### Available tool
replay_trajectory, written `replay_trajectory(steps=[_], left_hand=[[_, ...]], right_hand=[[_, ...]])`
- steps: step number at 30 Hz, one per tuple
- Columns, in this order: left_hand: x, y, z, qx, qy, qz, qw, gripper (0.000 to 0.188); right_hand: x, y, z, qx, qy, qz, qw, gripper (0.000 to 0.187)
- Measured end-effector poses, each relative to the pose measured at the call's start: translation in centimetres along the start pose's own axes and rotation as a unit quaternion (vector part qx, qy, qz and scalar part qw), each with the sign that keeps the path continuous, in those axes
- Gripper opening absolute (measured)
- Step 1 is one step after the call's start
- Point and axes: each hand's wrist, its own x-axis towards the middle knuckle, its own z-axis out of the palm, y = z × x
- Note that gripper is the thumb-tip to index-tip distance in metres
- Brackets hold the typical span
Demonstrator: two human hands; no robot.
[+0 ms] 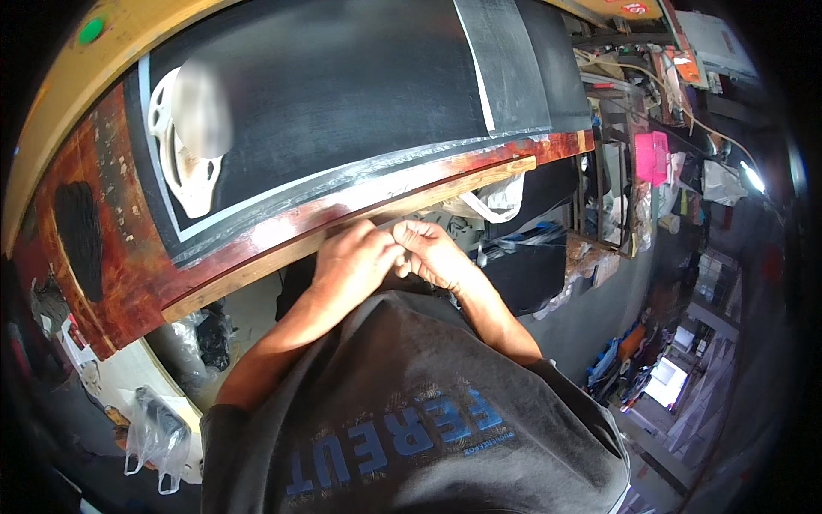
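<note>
Left hand (355,257) and right hand (428,254) together, fingers curled and pinched; can't tell if they grip anything. Both at the near edge of the table (117,184), just by the wood strip (492,175); contact unclear. Beyond, black sheet (342,94) spans from white frame (193,192) to grey panel (507,64).

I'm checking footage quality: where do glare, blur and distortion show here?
Head view: white glare on the red-brown table edge; a blurred patch hides part of the white openwork object; the yellow frame bends near the dark rim; left hand and right hand look fairly sharp.
</note>
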Motion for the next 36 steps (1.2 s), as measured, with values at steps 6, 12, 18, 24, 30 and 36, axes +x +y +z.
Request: replay_trajectory(steps=[6,12,18,24,30,36], left_hand=[[3.2,-3.3,0.0,0.120,-0.022,-0.041,0.992,0.023],[6.8,-5.1,-1.2,0.208,-0.217,-0.024,0.953,0.030],[7.4,-5.5,-0.8,0.264,-0.233,-0.060,0.934,0.010],[5.3,-4.1,-2.0,0.152,-0.041,-0.132,0.979,0.008],[5.0,3.5,2.1,-0.033,0.164,-0.106,0.980,0.010],[5.5,4.4,5.0,0.020,0.115,-0.106,0.987,0.012]], right_hand=[[2.6,-10.2,-4.9,-0.323,0.049,-0.035,0.944,0.030],[8.6,-14.1,-3.8,-0.794,-0.231,-0.258,0.500,0.017],[11.6,-13.3,-3.0,-0.830,-0.304,-0.234,0.405,0.024],[9.4,-15.2,-3.3,-0.728,-0.279,-0.255,0.572,0.013],[6.4,-14.4,-7.2,-0.143,-0.241,0.153,0.948,0.018],[5.9,-12.7,-8.5,-0.034,-0.258,0.164,0.952,0.052]])
